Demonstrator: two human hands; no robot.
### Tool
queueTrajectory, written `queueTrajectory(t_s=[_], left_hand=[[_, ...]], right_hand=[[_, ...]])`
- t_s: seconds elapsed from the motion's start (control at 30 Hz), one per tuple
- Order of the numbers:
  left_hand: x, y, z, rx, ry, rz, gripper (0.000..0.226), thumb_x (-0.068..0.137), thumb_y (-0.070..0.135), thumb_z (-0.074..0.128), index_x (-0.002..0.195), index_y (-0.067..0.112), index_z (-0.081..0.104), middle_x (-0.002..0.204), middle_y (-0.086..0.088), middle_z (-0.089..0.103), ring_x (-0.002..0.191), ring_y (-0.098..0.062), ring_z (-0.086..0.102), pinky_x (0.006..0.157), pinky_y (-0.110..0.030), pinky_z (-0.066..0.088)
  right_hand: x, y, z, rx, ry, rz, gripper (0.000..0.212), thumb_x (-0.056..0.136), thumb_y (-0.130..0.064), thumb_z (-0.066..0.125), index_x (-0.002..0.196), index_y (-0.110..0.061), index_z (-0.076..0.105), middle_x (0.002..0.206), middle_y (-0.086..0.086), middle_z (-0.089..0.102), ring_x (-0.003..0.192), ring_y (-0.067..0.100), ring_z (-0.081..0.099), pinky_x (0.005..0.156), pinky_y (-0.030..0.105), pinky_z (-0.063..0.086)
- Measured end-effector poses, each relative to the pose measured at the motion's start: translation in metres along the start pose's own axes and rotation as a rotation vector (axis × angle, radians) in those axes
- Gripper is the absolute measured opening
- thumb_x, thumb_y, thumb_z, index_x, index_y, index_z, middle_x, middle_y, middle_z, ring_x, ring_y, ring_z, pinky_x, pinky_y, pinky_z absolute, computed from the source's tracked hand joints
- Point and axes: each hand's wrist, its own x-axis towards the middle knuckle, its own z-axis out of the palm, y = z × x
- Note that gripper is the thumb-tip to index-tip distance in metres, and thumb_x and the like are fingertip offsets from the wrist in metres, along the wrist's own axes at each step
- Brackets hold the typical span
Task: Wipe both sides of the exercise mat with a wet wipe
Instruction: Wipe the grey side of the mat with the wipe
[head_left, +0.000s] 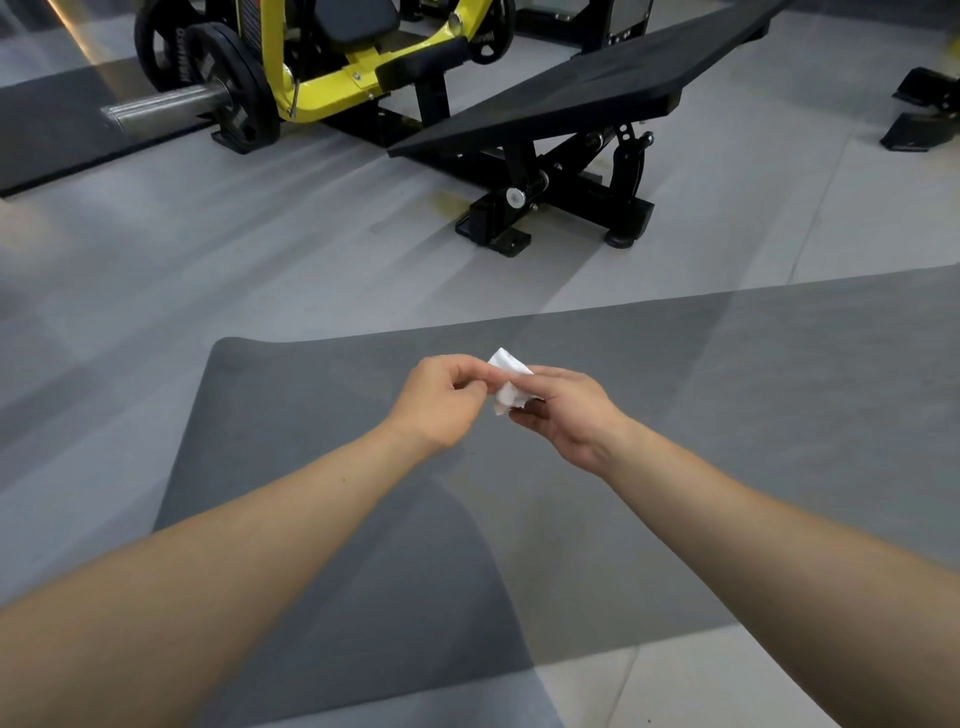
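Head view: both hands' grip pinches crumpled white wipe (511, 382), seemingly above grey mat (311, 395).

The exercise mat (291, 415) is dark grey and thin, spread flat on the pale floor with one rounded corner at the far left. The wet wipe (511, 382) is small, white and crumpled into a folded wad, held in the air above the mat's middle.
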Motion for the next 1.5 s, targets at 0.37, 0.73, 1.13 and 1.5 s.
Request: queueTrajectory(t_s=[0.37,0.73,1.13,1.5], left_hand=[[0.012,-0.021,-0.016,-0.252,-0.090,-0.243,0.020,0.092,0.016,0.072,0.112,0.014,0.069,0.107,-0.005,0.075,0.099,-0.019,0.070,0.089,-0.033,0.053],[0.020,-0.095,0.021,-0.218,-0.050,-0.379,0.022,0.097,0.022,0.066,0.116,0.011,0.063,0.106,-0.008,0.071,0.081,-0.017,0.068,0.069,-0.022,0.050],[0.002,-0.223,0.043,1.037,-0.464,0.165,0.074,0.094,0.048,0.056,0.157,0.023,0.025,0.167,-0.008,0.012,0.154,-0.030,0.010,0.122,-0.047,0.021],[-0.005,-0.256,0.056,1.017,-0.649,0.092,0.077,0.097,0.055,0.047,0.158,0.044,0.001,0.166,0.009,-0.021,0.153,-0.026,-0.020,0.121,-0.062,0.006]], right_hand=[[-0.004,0.008,0.005,0.034,-0.127,0.063,0.025,0.094,-0.014,0.061,0.116,-0.005,0.068,0.100,0.007,0.072,0.087,0.018,0.066,0.088,0.034,0.051],[0.023,0.077,-0.004,0.005,0.074,0.190,0.013,0.093,-0.008,0.063,0.106,-0.006,0.063,0.092,0.009,0.069,0.079,0.020,0.065,0.080,0.031,0.055],[-0.006,0.238,-0.055,-1.217,0.521,-0.073,0.016,0.081,-0.008,0.060,0.096,-0.009,0.062,0.096,0.016,0.060,0.083,0.040,0.059,0.069,0.041,0.047],[-0.004,0.275,-0.037,-1.375,0.600,-0.090,0.027,0.088,-0.037,0.064,0.097,-0.012,0.062,0.093,0.007,0.062,0.085,0.028,0.058,0.072,0.039,0.046]])
